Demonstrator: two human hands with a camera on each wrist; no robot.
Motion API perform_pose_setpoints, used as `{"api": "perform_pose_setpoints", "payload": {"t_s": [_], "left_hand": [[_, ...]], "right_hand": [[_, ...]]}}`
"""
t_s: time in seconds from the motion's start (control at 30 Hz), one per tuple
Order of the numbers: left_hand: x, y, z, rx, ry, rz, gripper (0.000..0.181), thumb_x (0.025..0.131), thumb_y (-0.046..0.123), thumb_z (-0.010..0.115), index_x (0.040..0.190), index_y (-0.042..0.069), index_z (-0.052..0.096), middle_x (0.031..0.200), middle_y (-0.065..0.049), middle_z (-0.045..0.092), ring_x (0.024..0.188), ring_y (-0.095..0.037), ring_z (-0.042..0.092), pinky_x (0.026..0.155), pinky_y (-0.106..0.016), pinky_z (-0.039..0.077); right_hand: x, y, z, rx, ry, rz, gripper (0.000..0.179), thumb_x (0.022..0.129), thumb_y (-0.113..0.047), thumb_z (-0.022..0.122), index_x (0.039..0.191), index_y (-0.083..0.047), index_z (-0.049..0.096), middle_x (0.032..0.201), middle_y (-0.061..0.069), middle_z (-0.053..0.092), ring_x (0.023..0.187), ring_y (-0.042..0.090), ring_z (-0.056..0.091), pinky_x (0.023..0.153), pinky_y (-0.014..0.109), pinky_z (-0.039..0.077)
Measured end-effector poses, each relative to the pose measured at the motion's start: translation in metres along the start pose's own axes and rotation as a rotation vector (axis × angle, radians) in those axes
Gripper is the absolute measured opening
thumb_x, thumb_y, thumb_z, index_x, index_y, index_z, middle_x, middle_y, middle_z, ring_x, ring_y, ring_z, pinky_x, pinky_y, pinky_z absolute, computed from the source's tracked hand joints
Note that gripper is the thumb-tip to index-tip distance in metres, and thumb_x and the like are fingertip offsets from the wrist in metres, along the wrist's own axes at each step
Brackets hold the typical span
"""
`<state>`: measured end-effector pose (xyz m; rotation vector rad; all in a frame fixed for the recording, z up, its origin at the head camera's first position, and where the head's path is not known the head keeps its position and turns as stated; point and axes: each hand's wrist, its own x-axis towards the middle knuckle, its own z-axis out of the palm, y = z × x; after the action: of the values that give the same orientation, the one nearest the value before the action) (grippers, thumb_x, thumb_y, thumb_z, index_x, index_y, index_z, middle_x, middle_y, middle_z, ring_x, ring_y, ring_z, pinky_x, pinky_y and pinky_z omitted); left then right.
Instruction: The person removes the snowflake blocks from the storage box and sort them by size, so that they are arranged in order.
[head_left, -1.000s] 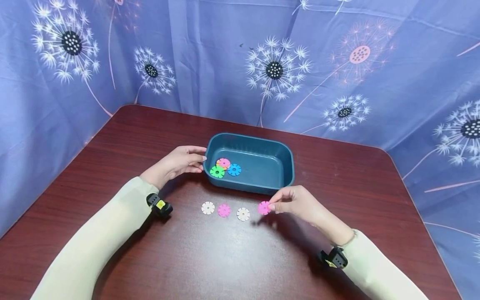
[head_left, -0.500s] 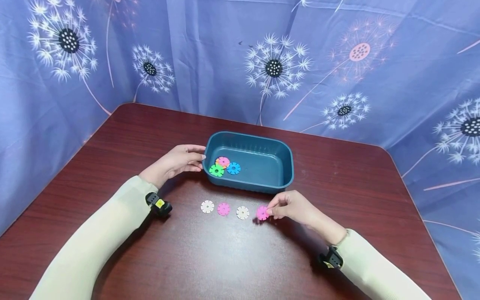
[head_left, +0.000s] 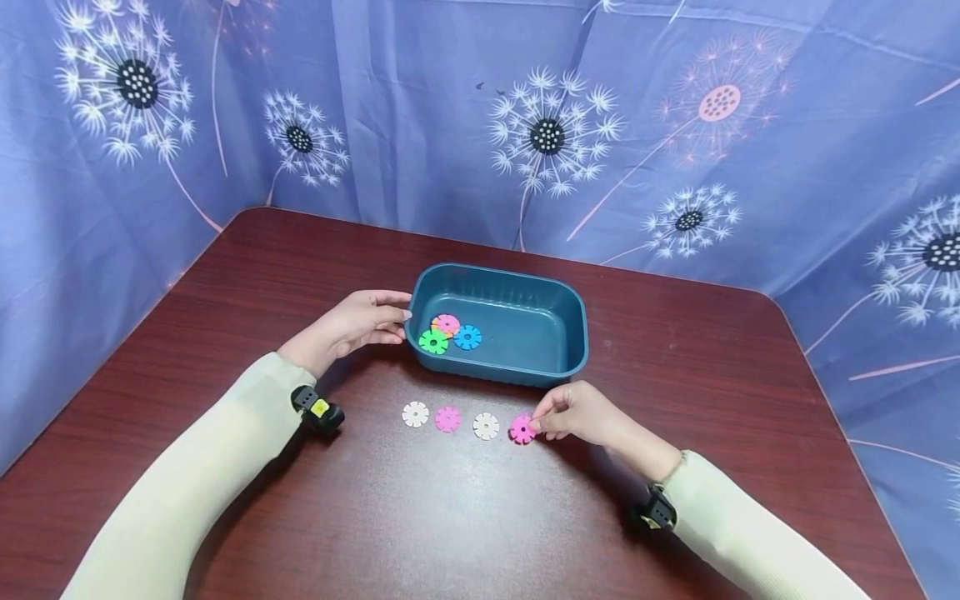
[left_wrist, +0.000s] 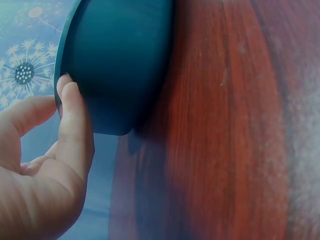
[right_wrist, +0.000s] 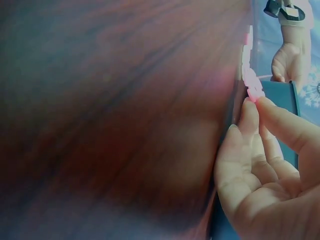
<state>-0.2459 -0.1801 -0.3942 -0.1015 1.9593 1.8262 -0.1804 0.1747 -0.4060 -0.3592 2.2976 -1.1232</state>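
My left hand (head_left: 358,325) holds the left end of a dark teal plastic basin (head_left: 525,377); in the left wrist view, fingertips (left_wrist: 71,92) press its outer wall near the rim. Just in front of the basin, my right hand (head_left: 581,414) pinches a bright pink notched disc (head_left: 521,430) by its right edge, low over the table or touching it; which, I cannot tell. Left of that disc lie a cream disc (head_left: 486,426), another pink disc (head_left: 447,419) and a white disc (head_left: 415,414), in a row. Inside the basin are a green disc (head_left: 432,342), a blue disc (head_left: 468,337) and a pink disc (head_left: 447,323) overlapping an orange one.
The dark red wood-grain table (head_left: 360,517) has rounded far corners. A blue curtain (head_left: 435,125) with dandelion prints hangs behind it and along both sides. Each wrist wears a black camera (head_left: 318,410).
My right hand has brought the pink disc slightly left and nearer to me, lower toward the table beside the row. The left hand stays at the basin.
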Motion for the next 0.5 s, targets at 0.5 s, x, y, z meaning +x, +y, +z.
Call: {"api": "perform_pose_setpoints", "payload": {"t_s": [0.5], "left_hand": [[0.0017, -0.0007, -0.0011, -0.012, -0.005, -0.009, 0.056, 0.102, 0.007, 0.057, 0.154, -0.003, 0.039, 0.08, 0.005, 0.07, 0.069, -0.006, 0.066, 0.07, -0.017, 0.062]], "right_hand": [[0.0033, 0.0002, 0.0013, -0.094, 0.02, 0.01, 0.011, 0.088, -0.009, 0.075, 0.09, 0.002, 0.078, 0.07, 0.001, 0.07, 0.066, 0.008, 0.059, 0.063, 0.026, 0.061]]}}
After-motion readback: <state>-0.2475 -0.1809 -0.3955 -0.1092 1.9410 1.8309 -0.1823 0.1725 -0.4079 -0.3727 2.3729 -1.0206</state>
